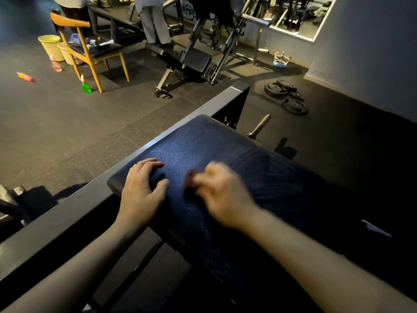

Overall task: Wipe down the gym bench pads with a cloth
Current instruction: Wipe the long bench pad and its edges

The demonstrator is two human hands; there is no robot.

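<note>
A dark blue textured bench pad (225,145) fills the middle of the head view, slanting from lower right to upper centre. My left hand (143,188) rests on the pad's near left corner, fingers spread and slightly bent. My right hand (218,193) is blurred by motion over the pad's middle; its fingers curl round a small dark cloth (191,180) that shows at the fingertips. Faint streaks mark the pad to the right of the hand.
A grey steel frame bar (158,141) runs along the pad's left side. Beyond lie a wooden chair (90,48), yellow buckets (50,46), a green spray bottle (85,85), another bench (187,62), weight plates (286,96) and a person's legs (153,21).
</note>
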